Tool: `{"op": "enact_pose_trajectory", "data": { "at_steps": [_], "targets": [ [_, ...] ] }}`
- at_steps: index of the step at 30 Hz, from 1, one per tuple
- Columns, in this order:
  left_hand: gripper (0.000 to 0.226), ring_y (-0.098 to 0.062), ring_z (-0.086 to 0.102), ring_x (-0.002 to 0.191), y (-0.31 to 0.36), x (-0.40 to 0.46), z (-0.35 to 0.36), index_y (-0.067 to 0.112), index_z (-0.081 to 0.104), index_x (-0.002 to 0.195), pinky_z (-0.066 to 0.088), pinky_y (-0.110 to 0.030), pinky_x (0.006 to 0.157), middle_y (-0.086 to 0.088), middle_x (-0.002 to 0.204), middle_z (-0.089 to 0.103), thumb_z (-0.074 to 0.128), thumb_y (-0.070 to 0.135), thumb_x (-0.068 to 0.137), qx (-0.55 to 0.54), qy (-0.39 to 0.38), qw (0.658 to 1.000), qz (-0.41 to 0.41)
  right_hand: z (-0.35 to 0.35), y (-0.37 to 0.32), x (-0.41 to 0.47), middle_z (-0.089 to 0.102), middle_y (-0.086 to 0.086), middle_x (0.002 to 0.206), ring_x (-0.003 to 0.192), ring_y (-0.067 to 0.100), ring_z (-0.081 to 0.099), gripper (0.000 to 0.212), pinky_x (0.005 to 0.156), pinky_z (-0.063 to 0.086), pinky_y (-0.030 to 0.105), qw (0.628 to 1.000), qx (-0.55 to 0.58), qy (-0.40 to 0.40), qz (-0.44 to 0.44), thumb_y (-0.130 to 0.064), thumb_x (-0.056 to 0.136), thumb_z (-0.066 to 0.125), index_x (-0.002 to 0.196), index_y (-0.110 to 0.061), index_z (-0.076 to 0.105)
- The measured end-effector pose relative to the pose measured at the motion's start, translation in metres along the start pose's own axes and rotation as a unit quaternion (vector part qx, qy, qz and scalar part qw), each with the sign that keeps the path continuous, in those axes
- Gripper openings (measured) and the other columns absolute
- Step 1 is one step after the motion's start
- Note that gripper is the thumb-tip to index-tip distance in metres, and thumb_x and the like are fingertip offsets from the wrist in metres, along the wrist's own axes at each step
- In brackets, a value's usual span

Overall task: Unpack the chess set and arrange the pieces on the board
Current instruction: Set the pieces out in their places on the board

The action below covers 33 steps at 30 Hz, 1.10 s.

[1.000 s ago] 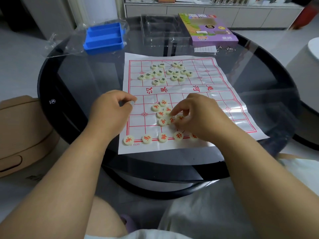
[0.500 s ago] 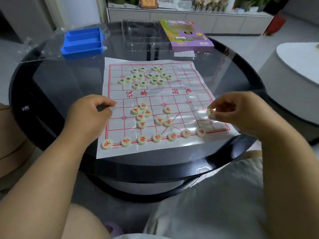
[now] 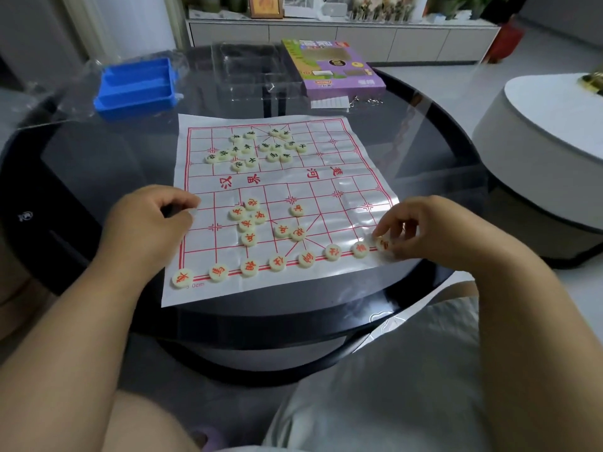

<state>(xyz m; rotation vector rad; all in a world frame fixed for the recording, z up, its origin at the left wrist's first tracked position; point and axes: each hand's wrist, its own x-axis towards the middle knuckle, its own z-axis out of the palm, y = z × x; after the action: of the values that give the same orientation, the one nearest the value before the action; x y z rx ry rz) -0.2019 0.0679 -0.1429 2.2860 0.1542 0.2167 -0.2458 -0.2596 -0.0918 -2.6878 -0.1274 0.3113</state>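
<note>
**Red back row nearly filled on the paper board**

Round dark glass forms the desk, its near rim cut by the person's arms and lap. Characters on the black-marked pieces, bunched loosely on the far half of the board, are too small to read. Beyond the board lie a blue tray in clear wrap, a clear plastic insert, hard to make out against the glass, and the purple box with a paper slip just in front of it.

Red-marked pieces sit in a row along the near edge, with a loose cluster above it. The left hand rests on the board's left margin, fingers curled under; whether they hold anything cannot be told. The right hand pinches a red piece at the row's right end, fingers partly covering it.
</note>
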Motion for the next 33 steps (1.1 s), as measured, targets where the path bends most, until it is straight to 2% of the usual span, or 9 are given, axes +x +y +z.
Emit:
{"op": "enact_pose_trajectory", "data": {
  "at_steps": [6, 9, 15, 22, 29, 33],
  "targets": [
    [0.018, -0.011, 0.059, 0.091, 0.0, 0.0, 0.0, 0.019, 0.068, 0.107, 0.044, -0.018, 0.057, 0.012, 0.11, 0.057, 0.061, 0.015, 0.091, 0.007, 0.007, 1.0, 0.014, -0.002, -0.012, 0.003, 0.06, -0.012, 0.082, 0.073, 0.012, 0.057, 0.018, 0.061, 0.046, 0.028, 0.998, 0.031, 0.056, -0.014, -0.033, 0.075, 0.075, 0.088, -0.04, 0.066],
    [0.018, -0.01, 0.058, 0.09, 0.002, -0.001, 0.0, 0.02, 0.068, 0.107, 0.044, -0.018, 0.057, 0.012, 0.11, 0.056, 0.061, 0.015, 0.091, 0.008, 0.008, 1.0, 0.015, 0.002, -0.035, 0.011, 0.059, -0.014, 0.083, 0.074, 0.009, 0.056, 0.015, 0.058, 0.046, 0.022, 0.995, 0.055, 0.072, -0.036, -0.034, 0.078, 0.072, 0.091, -0.035, 0.065],
    [0.017, -0.01, 0.058, 0.093, 0.002, 0.0, 0.0, 0.022, 0.067, 0.106, 0.044, -0.015, 0.057, 0.012, 0.113, 0.056, 0.063, 0.017, 0.09, 0.008, 0.005, 1.0, 0.014, 0.022, -0.074, 0.034, 0.052, -0.019, 0.081, 0.074, 0.005, 0.052, 0.014, 0.056, 0.038, 0.015, 0.995, 0.05, 0.061, -0.054, -0.032, 0.084, 0.068, 0.098, -0.032, 0.065],
    [0.016, -0.01, 0.058, 0.091, 0.002, -0.001, -0.001, 0.024, 0.066, 0.105, 0.045, -0.016, 0.055, 0.014, 0.109, 0.055, 0.063, 0.018, 0.09, 0.007, 0.004, 1.0, 0.011, 0.042, -0.092, 0.054, 0.056, -0.012, 0.089, 0.071, 0.004, 0.051, 0.019, 0.057, 0.04, 0.012, 0.996, 0.045, 0.056, -0.052, -0.023, 0.088, 0.064, 0.106, -0.028, 0.068],
    [0.014, -0.01, 0.059, 0.092, 0.001, 0.0, -0.001, 0.024, 0.066, 0.103, 0.045, -0.015, 0.056, 0.015, 0.109, 0.055, 0.063, 0.02, 0.09, 0.006, -0.003, 1.0, 0.015, 0.046, -0.099, 0.064, 0.057, -0.01, 0.091, 0.066, 0.004, 0.049, 0.021, 0.054, 0.038, 0.013, 0.997, 0.035, 0.053, -0.032, -0.025, 0.085, 0.067, 0.106, -0.027, 0.068],
    [0.015, -0.01, 0.06, 0.092, 0.001, 0.0, -0.001, 0.024, 0.066, 0.104, 0.045, -0.014, 0.055, 0.015, 0.109, 0.055, 0.064, 0.02, 0.09, 0.005, -0.002, 1.0, 0.013, 0.048, -0.103, 0.067, 0.059, -0.01, 0.091, 0.068, 0.005, 0.051, 0.022, 0.058, 0.043, 0.015, 0.998, 0.023, 0.053, -0.039, -0.025, 0.084, 0.068, 0.105, -0.029, 0.068]
  ]
}}
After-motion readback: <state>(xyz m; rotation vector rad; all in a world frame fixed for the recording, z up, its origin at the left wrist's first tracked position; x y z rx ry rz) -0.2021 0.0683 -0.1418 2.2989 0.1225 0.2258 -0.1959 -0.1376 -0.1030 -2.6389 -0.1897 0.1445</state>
